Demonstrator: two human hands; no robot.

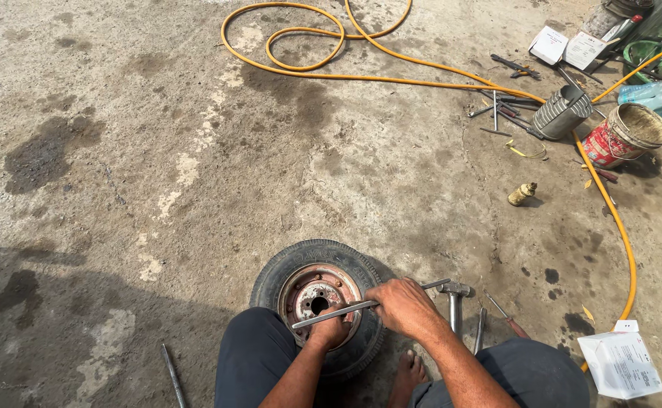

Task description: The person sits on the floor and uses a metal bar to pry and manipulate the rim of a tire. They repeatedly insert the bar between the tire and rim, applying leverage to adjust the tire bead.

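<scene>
Head view — my right hand (405, 306) fingers clamp a metal bar (369, 304) across the small tyre (317, 301); left hand (329, 331) fingers grip its rusty rim (301, 291).

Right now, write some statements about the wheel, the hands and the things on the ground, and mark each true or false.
1. The right hand grips a long metal bar lying across the wheel. True.
2. The left hand holds a hammer. False: it rests on the rusty rim; the hammer lies on the ground.
3. The yellow hose lies coiled on the concrete. True.
4. The wheel stands upright. False: it lies flat.
5. A bucket sits far right. True.
</scene>
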